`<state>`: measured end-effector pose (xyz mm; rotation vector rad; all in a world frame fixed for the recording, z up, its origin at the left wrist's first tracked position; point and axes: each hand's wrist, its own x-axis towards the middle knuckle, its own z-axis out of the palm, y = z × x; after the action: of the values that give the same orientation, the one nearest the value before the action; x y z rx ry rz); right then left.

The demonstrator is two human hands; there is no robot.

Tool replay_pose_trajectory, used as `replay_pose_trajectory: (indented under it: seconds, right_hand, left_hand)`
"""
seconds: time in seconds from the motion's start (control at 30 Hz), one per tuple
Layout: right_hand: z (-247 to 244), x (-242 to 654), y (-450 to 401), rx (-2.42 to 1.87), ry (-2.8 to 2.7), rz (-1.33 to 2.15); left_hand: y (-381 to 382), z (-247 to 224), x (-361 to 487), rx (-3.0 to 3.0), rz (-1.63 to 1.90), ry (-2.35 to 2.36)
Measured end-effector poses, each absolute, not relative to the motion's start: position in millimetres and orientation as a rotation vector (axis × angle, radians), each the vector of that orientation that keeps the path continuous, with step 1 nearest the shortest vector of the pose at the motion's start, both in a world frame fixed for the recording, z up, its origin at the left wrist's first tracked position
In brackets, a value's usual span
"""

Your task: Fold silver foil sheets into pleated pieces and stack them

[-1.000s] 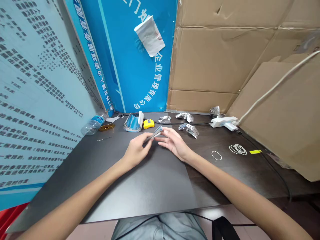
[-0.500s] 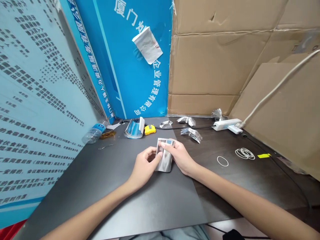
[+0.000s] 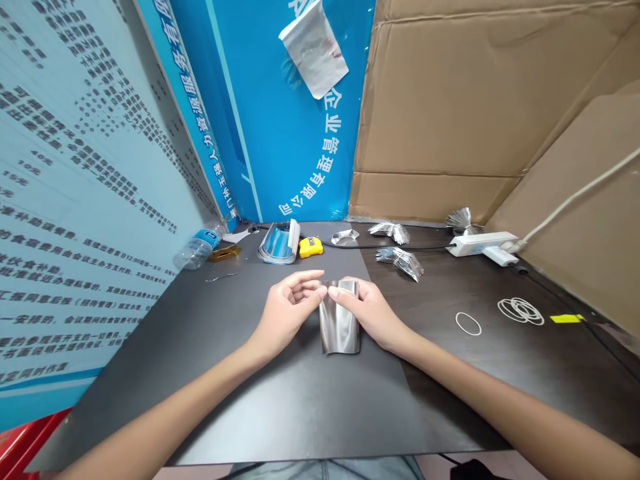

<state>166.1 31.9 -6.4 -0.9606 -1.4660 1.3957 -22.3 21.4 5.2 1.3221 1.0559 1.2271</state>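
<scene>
A shiny silver foil sheet (image 3: 340,330), folded over with a curved lower edge, hangs between my hands above the dark grey mat. My right hand (image 3: 375,310) grips its upper right side, thumb across the front and fingers behind. At the top left edge, my left hand (image 3: 293,303) pinches the foil with thumb and curled fingers, while its index finger stretches out above. The fingertips behind the foil are hidden. Beyond the hands lie a roll of silver-blue film (image 3: 279,243), a yellow tape measure (image 3: 311,247) and a small folded foil piece (image 3: 345,237).
Bundles of silver strips (image 3: 400,261) lie at the back right, near a white power strip (image 3: 483,243) with a cable. White rubber bands (image 3: 520,311) and a yellow tag (image 3: 567,319) are at right. A plastic bottle (image 3: 197,250) lies back left. Blue boards and cardboard (image 3: 450,100) wall the desk.
The left hand has slid up from the foil's lower left side to its top edge, its index finger now extended. More of the foil's front shows. The view has tilted down slightly.
</scene>
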Motion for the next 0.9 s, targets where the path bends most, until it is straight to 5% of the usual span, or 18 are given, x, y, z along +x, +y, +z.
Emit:
replay_pose_trajectory:
  seconds: [0.9]
  right_hand:
    - [-17, 156, 33, -0.943, -1.378, 1.319]
  left_hand:
    - [27, -9, -19, 0.941, 1.210, 0.929]
